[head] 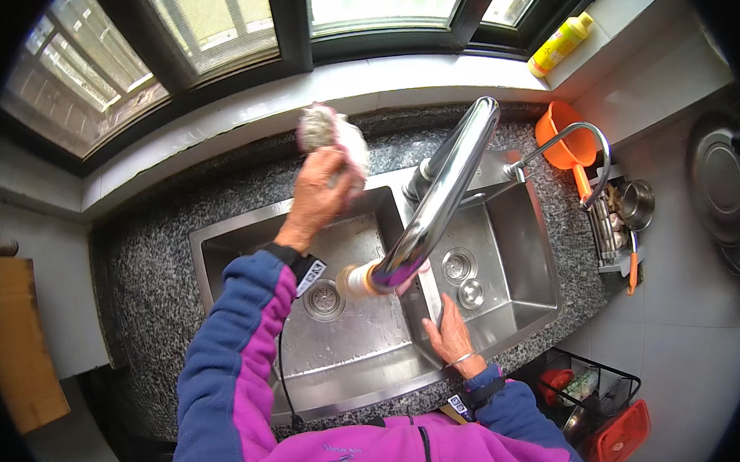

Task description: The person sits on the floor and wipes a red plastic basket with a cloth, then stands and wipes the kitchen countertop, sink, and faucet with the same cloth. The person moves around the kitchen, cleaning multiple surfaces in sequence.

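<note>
My left hand (319,193) is closed around a bunched white cloth (351,145) with pinkish edges, slightly blurred. It is over the back rim of the left basin (345,239), near the granite ledge behind the sink. My right hand (453,339) rests at the divider (435,300) between the two basins, toward the front, thumb and fingers apart. Between my hands, a chrome faucet (450,187) reaches over the divider, its pale spout end (357,280) above the left basin. A drain strainer (323,300) sits in the left basin's floor.
The right basin (493,242) has a drain (458,265) and a small round metal piece (471,293). A thin curved tap (569,130) stands by an orange dipper (566,137). At right are a rack (605,234) and small metal pan (637,204). A yellow bottle (561,45) lies on the windowsill.
</note>
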Action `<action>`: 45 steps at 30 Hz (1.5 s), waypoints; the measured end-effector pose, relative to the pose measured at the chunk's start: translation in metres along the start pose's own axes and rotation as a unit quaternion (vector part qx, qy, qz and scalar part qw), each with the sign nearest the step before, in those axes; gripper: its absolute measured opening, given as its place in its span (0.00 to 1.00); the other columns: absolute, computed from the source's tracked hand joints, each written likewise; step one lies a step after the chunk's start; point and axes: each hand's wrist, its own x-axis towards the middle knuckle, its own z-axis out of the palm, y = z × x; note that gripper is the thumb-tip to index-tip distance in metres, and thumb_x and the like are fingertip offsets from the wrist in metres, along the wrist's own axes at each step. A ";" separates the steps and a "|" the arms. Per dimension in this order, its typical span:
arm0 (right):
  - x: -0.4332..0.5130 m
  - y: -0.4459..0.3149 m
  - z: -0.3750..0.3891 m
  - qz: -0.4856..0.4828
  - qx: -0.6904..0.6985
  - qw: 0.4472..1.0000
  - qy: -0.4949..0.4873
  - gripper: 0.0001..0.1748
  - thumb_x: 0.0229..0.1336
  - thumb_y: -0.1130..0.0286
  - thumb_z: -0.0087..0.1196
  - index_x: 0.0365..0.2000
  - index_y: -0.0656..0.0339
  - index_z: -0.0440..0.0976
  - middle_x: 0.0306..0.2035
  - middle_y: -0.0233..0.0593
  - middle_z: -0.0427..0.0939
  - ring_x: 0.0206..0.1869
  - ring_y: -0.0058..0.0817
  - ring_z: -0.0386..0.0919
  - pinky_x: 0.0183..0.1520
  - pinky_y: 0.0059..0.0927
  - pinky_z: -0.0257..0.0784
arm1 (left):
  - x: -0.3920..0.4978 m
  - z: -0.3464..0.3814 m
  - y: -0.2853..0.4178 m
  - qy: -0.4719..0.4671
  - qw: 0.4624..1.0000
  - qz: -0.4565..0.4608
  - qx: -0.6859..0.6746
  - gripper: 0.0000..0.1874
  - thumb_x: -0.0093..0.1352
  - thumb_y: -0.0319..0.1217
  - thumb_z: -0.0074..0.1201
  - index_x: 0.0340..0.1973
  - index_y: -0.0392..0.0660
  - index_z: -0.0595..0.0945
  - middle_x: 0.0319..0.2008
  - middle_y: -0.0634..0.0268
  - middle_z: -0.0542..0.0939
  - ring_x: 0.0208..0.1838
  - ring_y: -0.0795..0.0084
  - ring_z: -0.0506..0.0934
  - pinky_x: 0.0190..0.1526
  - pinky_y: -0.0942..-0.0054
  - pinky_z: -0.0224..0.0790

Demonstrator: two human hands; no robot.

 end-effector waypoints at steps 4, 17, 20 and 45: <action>0.001 0.011 0.018 0.060 -0.025 0.997 -0.046 0.35 0.58 0.69 0.58 0.58 0.79 0.56 0.50 0.74 0.70 0.51 0.64 0.70 0.57 0.51 0.67 | 0.018 0.081 -0.017 -0.160 0.971 0.090 0.151 0.20 0.70 0.34 0.48 0.57 0.48 0.78 0.61 0.60 0.75 0.64 0.57 0.71 0.64 0.56 0.60; -0.025 0.063 0.047 0.053 0.041 0.995 -0.080 0.33 0.63 0.47 0.48 0.61 0.58 0.66 0.56 0.47 0.74 0.59 0.46 0.72 0.65 0.50 0.63 | 0.006 0.104 -0.052 -0.144 0.976 0.078 0.145 0.39 0.55 0.35 0.57 0.66 0.54 0.71 0.67 0.57 0.69 0.70 0.54 0.65 0.70 0.51 0.53; -0.025 0.067 0.051 0.028 0.047 0.998 -0.024 0.34 0.60 0.48 0.52 0.60 0.59 0.67 0.56 0.47 0.74 0.60 0.45 0.71 0.68 0.50 0.59 | -0.012 0.066 -0.063 -0.153 0.953 0.020 0.262 0.30 0.67 0.38 0.48 0.67 0.55 0.69 0.68 0.61 0.69 0.69 0.57 0.67 0.70 0.52 0.54; 0.002 0.035 0.028 0.065 -0.111 0.992 0.012 0.31 0.57 0.71 0.59 0.55 0.76 0.58 0.41 0.68 0.72 0.43 0.67 0.72 0.46 0.52 0.68 | -0.123 -0.160 -0.138 0.020 0.861 -0.177 0.476 0.29 0.64 0.47 0.57 0.58 0.49 0.76 0.55 0.52 0.73 0.57 0.46 0.68 0.60 0.46 0.59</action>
